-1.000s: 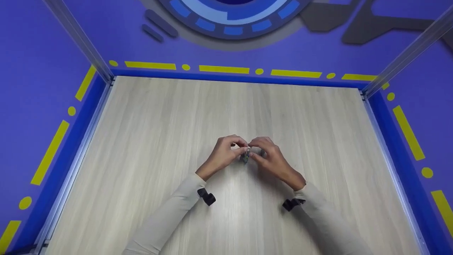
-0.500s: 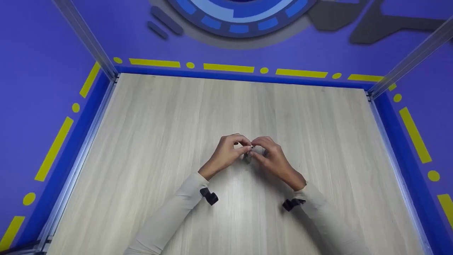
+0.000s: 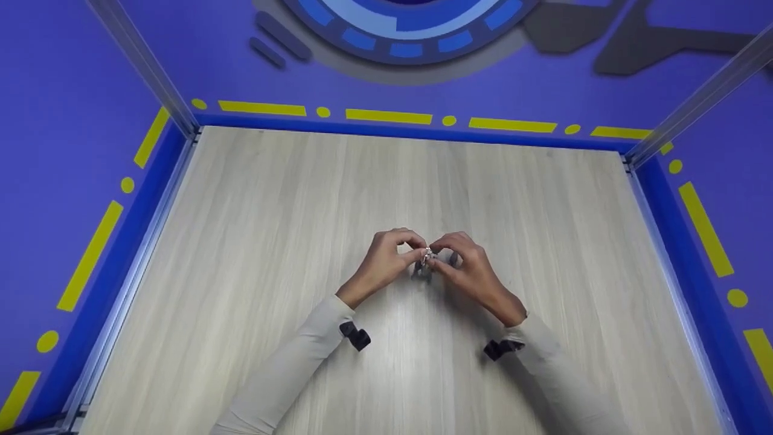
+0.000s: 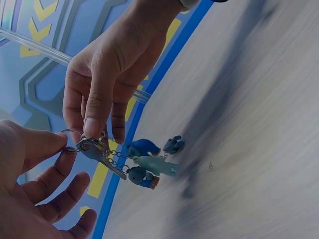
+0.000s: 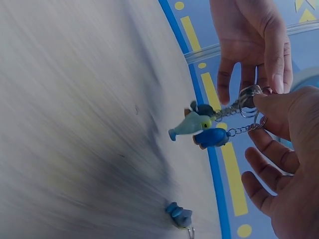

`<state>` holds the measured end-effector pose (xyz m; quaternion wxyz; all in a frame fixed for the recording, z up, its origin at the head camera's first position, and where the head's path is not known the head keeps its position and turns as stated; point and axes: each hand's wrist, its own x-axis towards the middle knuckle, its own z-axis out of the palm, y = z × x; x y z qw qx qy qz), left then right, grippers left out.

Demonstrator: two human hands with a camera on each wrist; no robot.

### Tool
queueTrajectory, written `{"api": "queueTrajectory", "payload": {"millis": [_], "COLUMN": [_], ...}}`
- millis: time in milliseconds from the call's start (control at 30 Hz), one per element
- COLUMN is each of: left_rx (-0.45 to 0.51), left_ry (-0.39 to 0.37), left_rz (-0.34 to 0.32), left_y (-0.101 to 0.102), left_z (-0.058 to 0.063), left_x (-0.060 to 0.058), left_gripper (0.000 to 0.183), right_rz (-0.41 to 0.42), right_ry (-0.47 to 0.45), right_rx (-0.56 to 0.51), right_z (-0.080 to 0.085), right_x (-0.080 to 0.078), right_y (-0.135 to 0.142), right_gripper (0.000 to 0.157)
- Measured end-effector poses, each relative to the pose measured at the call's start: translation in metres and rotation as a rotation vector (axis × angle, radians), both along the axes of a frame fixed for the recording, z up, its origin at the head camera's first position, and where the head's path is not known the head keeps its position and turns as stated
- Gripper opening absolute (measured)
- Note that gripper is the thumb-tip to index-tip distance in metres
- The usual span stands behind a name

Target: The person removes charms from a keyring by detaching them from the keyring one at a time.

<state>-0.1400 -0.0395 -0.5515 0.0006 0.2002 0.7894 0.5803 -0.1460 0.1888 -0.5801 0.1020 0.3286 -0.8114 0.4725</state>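
Pinching keyring, both hands | fingertips partly cover it | charms indistinct in head view

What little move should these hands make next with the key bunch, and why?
Perhaps the left hand could steady the key bunch while the right hand gently turns its metal rings: both hands pinch it, and its charms hang crowded together on chains.

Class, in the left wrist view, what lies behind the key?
Behind the key runs a yellow stripe, showing on both sides of the blade. Whatever sits directly behind the metal is covered and cannot be seen.
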Motion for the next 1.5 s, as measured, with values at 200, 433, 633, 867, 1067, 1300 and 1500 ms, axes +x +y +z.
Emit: {"api": "queueTrajectory", "payload": {"millis": [200, 433, 633, 867, 1067, 1300, 1500], "left_rx": [-0.037, -0.034, -0.016, -0.025, -0.049, -0.041, -0.024], "left_ry": [0.008, 0.007, 0.0, -0.003, -0.011, -0.014, -0.021], "left_rz": [-0.006, -0.021, -0.028, -0.039, -0.036, -0.045, -0.045], "left_y": [0.0, 0.0, 0.001, 0.004, 0.006, 0.005, 0.006], "left_z": [0.003, 0.004, 0.004, 0.005, 0.005, 0.004, 0.004], "left_x": [0.0, -0.002, -0.003, -0.004, -0.003, -0.003, -0.002], "left_gripper": [0.004, 0.005, 0.005, 0.005, 0.004, 0.004, 0.004], "right_rz": [-0.002, -0.009, -0.029, -0.082, -0.092, -0.075, -0.043], "right_ry": [-0.015, -0.035, -0.11, -0.157, -0.171, -0.16, -0.126], "right_rx": [0.03, 0.024, -0.043, -0.045, -0.061, -0.084, -0.09], "right_z": [0.004, 0.006, 0.008, 0.014, 0.02, 0.023, 0.023], "right_x": [0.003, 0.005, 0.006, 0.007, 0.008, 0.009, 0.01], "right_y": [0.004, 0.006, 0.01, 0.015, 0.016, 0.014, 0.013], "right_gripper": [0.022, 0.018, 0.017, 0.011, 0.007, 0.008, 0.002]}}
